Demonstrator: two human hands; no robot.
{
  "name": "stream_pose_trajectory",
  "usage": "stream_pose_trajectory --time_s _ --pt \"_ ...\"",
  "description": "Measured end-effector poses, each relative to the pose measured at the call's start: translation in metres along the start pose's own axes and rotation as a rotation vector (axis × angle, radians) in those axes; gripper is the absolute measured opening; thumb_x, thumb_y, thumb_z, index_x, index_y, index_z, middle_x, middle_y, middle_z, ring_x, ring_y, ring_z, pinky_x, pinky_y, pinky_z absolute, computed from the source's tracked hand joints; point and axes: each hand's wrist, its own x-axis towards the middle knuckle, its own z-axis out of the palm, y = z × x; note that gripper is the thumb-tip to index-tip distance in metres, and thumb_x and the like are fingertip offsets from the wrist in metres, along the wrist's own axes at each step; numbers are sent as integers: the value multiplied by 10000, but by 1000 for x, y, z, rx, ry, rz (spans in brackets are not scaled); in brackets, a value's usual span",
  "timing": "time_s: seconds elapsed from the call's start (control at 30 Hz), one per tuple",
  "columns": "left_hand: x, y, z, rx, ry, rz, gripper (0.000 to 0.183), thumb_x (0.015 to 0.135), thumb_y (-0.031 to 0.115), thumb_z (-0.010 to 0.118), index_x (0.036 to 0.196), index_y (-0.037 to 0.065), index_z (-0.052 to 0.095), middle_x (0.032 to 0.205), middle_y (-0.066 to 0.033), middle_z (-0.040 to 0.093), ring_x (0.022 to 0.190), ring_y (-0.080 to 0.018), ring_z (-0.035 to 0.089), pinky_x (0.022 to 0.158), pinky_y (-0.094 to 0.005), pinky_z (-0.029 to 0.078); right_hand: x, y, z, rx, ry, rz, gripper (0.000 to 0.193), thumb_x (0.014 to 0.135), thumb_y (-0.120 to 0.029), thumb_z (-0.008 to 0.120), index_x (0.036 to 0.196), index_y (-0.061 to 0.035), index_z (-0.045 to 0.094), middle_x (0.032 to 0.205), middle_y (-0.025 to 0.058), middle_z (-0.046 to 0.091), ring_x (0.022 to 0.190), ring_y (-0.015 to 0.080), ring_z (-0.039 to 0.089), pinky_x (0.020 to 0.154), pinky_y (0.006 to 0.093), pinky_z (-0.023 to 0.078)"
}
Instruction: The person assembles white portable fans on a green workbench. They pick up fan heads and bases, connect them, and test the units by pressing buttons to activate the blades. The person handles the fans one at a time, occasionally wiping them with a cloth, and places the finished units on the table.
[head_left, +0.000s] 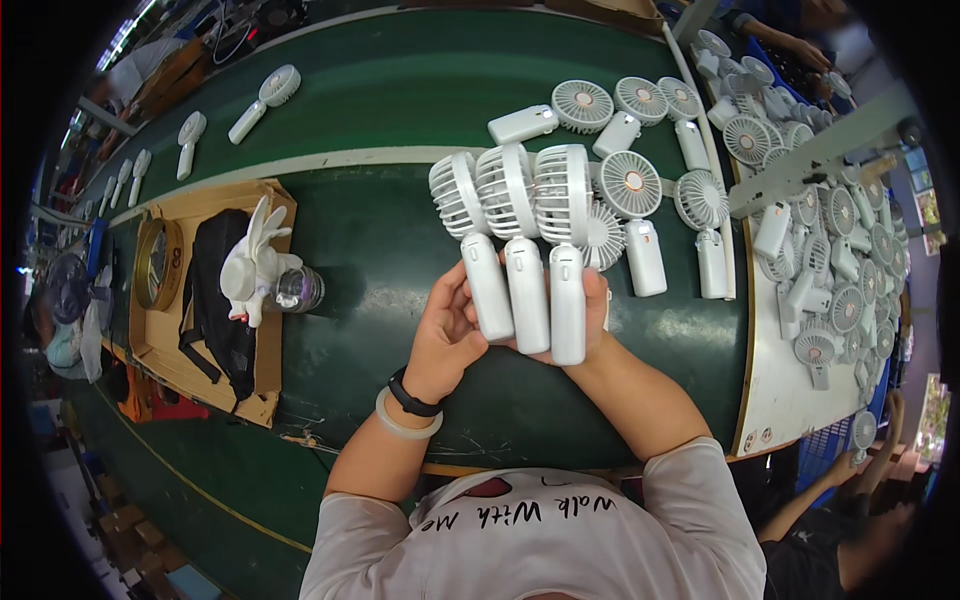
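Three white handheld fans stand side by side in my two hands: a left fan [488, 292], a middle fan [527, 296] and a right fan [567, 310]. Their round grilled heads tilt up and away from me. My left hand [442, 330] wraps the left fan's handle, with its thumb along the lower side. Behind the right fan's handle sits my right hand [597, 315], its thumb up along the edge and most fingers hidden. Just beyond them lie several more white fans, among them one with an upright round head [630, 184].
At left, a cardboard tray [268, 380] holds a black bag [220, 300] and a tape roll [157, 265]. A white rabbit-eared toy [258, 260] stands by a clear bottle [298, 289]. Many fans [845, 308] pile on the right-hand table; a co-worker's hand [840, 468] holds another.
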Motion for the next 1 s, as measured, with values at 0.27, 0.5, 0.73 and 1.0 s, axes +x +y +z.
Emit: stream_pose_trajectory --time_s 0.27,0.5,0.73,1.0 --pt "-3 -13 5 677 -151 38 492 726 -27 672 1185 -5 499 1216 -142 511 1102 -242 524 935 -337 425 -97 -60 53 -595 388 -142 771 604 -300 764 1231 14 441 1096 109 574 965 200 584 846 339 472" --pt "-6 -23 34 956 -260 145 347 730 -32 635 1070 9 579 1146 -150 571 1071 -285 549 916 -361 427 -284 -119 82 -1480 1054 -336 900 445 -158 785 1242 13 402 1220 127 423 1128 244 438 961 351 353" --pt "8 -39 101 1452 -491 311 311 694 123 712 980 60 604 1206 -138 497 1175 -374 385 971 -457 332 -395 -150 63 -2134 1329 133 896 396 -90 745 1221 -22 402 1309 180 344 1229 331 350 1035 367 276" --pt "27 -41 80 1665 -121 369 500 660 96 715 1083 -16 474 1024 -190 523 1007 -379 471 868 -408 398 -396 -188 43 -2415 1419 -23 813 497 -78 769 1236 -52 431 1340 220 345 1219 394 378 991 413 355"
